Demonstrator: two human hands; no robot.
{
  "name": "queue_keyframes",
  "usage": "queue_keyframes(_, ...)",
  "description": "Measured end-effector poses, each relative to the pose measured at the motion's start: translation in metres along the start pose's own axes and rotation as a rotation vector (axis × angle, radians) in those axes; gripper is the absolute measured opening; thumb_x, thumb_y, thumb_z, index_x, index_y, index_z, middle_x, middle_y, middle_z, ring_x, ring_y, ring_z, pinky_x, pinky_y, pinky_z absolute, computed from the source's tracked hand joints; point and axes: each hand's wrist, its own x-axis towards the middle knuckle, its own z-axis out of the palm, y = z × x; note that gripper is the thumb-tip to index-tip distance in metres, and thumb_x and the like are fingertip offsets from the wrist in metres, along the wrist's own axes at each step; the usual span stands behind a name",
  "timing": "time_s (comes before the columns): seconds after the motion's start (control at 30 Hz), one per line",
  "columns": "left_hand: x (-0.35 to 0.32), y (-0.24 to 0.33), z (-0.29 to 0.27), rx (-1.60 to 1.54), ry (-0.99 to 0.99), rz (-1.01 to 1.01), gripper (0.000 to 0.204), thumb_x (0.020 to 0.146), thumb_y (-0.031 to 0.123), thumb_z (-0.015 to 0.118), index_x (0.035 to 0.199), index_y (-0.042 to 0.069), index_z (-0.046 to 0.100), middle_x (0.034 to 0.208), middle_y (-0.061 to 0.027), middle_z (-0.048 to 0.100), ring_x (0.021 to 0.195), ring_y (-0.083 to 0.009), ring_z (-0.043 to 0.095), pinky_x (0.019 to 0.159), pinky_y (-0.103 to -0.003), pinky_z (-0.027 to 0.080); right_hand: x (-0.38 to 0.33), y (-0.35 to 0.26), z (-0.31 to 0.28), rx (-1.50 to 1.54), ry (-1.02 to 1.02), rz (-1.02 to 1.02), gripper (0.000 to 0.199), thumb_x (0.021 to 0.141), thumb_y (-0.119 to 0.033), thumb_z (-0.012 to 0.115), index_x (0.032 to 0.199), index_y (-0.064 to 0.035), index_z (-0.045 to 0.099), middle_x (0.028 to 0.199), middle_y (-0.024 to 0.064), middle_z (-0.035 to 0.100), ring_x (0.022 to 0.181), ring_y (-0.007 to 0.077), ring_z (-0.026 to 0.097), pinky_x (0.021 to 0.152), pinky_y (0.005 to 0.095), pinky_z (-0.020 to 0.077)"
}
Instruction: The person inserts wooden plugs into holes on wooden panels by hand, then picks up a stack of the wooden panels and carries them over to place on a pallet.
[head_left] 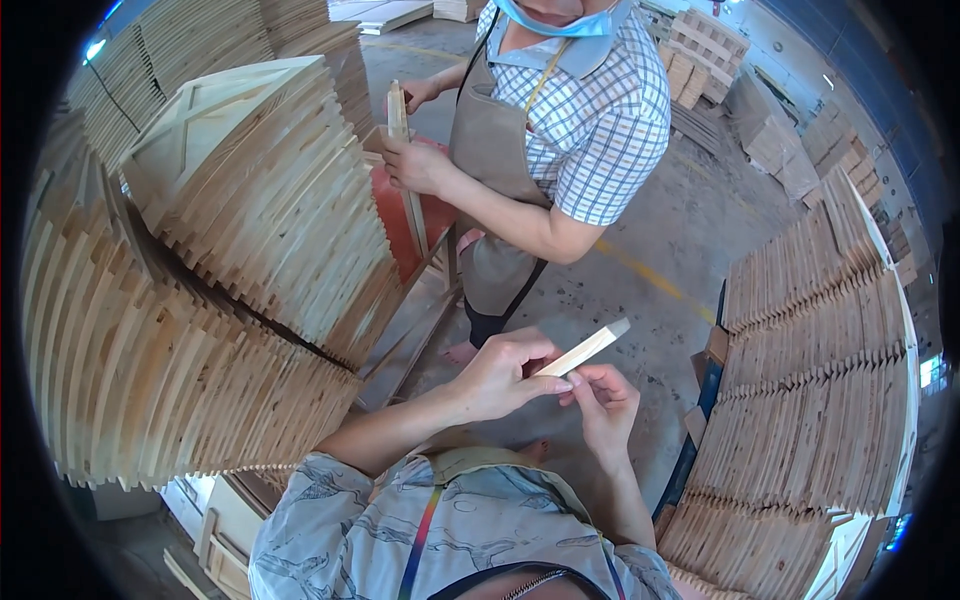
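A short pale wooden stick (583, 352) with a greyish, tapered far end points up and to the right in front of my body. My left hand (510, 376) is closed around its lower part, thumb along the near end. At that same end, the thumb and fingers of my right hand (602, 400) are pinched together against the stick, close to my left thumb. Whether something small sits between the right fingertips is too small to make out.
Tall stacks of wooden panels (270, 210) rise on the left, and more stacked panels (810, 400) stand on the right. Across from me a co-worker in an apron (500, 150) holds a wooden piece (398, 108) beside a red surface (405, 215). Wrapped stacks (765, 125) stand farther back.
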Motion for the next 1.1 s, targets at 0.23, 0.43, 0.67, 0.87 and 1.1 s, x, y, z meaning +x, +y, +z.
queue_keyframes(0.23, 0.007, -0.002, 0.004, -0.186, 0.083, -0.11, 0.027, 0.085, 0.013, 0.085, 0.104, -0.001, 0.073, 0.089, -0.0064, 0.066, 0.075, -0.0102, 0.059, 0.066, -0.028, 0.049, 0.006, 0.005, 0.022, 0.019, 0.194, -0.095, 0.01, 0.096, -0.004, 0.075, 0.102, 0.0017, 0.069, 0.091, 0.0058, 0.073, 0.08, 0.0111, 0.071, 0.07, 0.026, 0.0597)
queue_keyframes(0.43, 0.0, -0.014, -0.001, -0.363, 0.282, -0.095, 0.02, 0.094, 0.011, 0.078, 0.11, -0.002, 0.075, 0.099, -0.0035, 0.072, 0.086, -0.0079, 0.064, 0.079, -0.025, 0.053, 0.021, -0.011, 0.026, -0.215, 0.126, -0.244, 0.012, 0.096, -0.005, 0.075, 0.103, 0.0023, 0.07, 0.093, 0.0059, 0.074, 0.084, 0.01, 0.07, 0.076, 0.0252, 0.0573)
queue_keyframes(0.67, -0.004, -0.023, -0.005, -0.431, 0.28, -0.209, 0.019, 0.098, 0.011, 0.074, 0.113, -0.002, 0.075, 0.1, -0.0021, 0.074, 0.087, -0.0063, 0.062, 0.079, -0.024, 0.051, 0.016, -0.012, 0.028, -0.262, 0.105, -0.256, 0.011, 0.095, -0.006, 0.076, 0.101, 0.0014, 0.071, 0.092, 0.0058, 0.074, 0.082, 0.01, 0.07, 0.074, 0.0268, 0.0578)
queue_keyframes(0.87, -0.003, -0.031, -0.006, -0.48, 0.302, -0.22, 0.018, 0.099, 0.011, 0.073, 0.111, -0.001, 0.076, 0.097, -0.0003, 0.073, 0.086, -0.0057, 0.061, 0.078, -0.022, 0.05, 0.014, 0.001, 0.034, -0.162, 0.104, -0.196, 0.01, 0.097, -0.007, 0.073, 0.101, 0.0015, 0.07, 0.086, 0.0045, 0.072, 0.077, 0.0104, 0.069, 0.069, 0.0269, 0.0576)
queue_keyframes(1.1, -0.001, -0.023, 0.004, -0.481, 0.305, -0.191, 0.018, 0.098, 0.011, 0.074, 0.109, -0.003, 0.075, 0.102, -0.0032, 0.073, 0.088, -0.0069, 0.062, 0.078, -0.023, 0.05, 0.018, -0.009, 0.024, -0.282, 0.086, -0.238, 0.008, 0.097, -0.006, 0.072, 0.1, 0.0015, 0.069, 0.082, 0.0061, 0.071, 0.074, 0.0109, 0.068, 0.066, 0.0281, 0.0563)
